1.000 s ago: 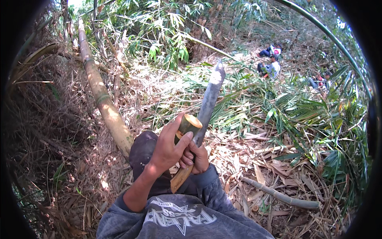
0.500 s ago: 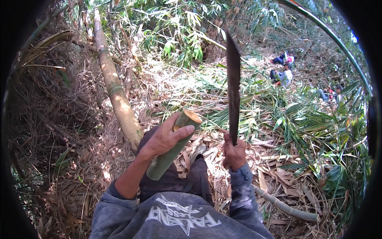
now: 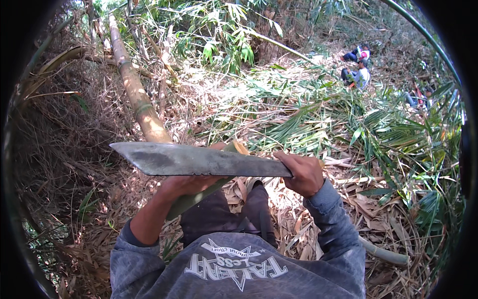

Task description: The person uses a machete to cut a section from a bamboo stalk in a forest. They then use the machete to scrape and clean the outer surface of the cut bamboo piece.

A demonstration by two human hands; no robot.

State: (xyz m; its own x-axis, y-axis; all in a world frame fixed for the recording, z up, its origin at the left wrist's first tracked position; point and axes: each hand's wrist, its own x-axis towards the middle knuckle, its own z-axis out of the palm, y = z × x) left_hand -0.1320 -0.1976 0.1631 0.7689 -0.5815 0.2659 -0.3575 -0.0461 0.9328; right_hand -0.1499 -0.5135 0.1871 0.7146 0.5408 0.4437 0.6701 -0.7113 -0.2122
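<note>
My right hand (image 3: pixel 306 174) is closed round the grip of a machete (image 3: pixel 199 160). Its broad, worn blade lies crosswise with the tip toward the left, in front of my left hand. A short green bamboo piece (image 3: pixel 191 201), cut at the top with a pale rim, slants up from lower left to upper right. My left hand (image 3: pixel 186 185) is wrapped round it; the blade covers most of those fingers and the middle of the piece. Whether the blade touches the bamboo I cannot tell.
A long thick bamboo pole (image 3: pixel 133 89) slopes down from the upper left toward me. Dry leaves cover the ground, and cut green foliage (image 3: pixel 308 117) lies ahead. Near my right elbow lies a thinner stalk (image 3: pixel 386 253). Several people (image 3: pixel 361 77) sit at the far right.
The machete has swung from upright to lying crosswise over my left hand and the bamboo piece. My right hand has shifted slightly right, and the bamboo piece's lower end has moved left.
</note>
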